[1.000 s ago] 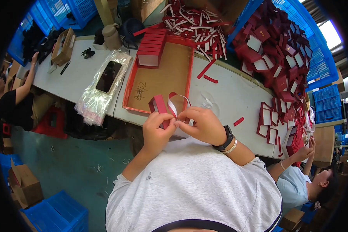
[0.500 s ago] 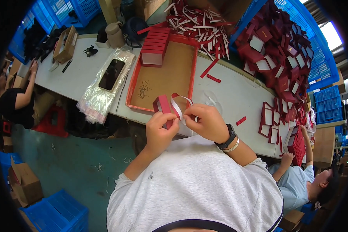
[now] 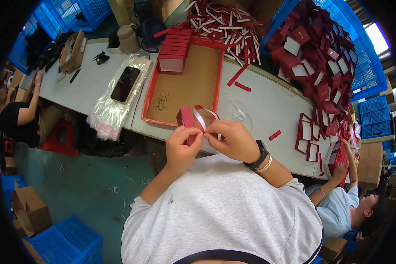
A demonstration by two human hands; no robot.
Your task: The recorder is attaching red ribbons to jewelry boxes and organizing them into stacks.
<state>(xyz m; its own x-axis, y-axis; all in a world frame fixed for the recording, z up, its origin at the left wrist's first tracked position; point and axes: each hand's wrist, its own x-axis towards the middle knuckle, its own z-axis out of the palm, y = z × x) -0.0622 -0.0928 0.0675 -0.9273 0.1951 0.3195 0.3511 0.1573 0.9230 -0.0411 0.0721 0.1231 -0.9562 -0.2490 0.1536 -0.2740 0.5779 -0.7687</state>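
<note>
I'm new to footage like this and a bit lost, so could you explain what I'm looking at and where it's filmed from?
There's no machine here, just a person's bare hands. All the pictures come from one wide fisheye camera worn on the head, looking down, so straight edges bend near the rim. The left hand holds a small red box; the right hand pinches a red-and-white ribbon looping up beside it. On the white table are a red-rimmed tray holding a row of red boxes, and a phone on clear plastic bags.

Left hand (image 3: 183, 143) beside right hand (image 3: 234, 140), both pinched
</note>
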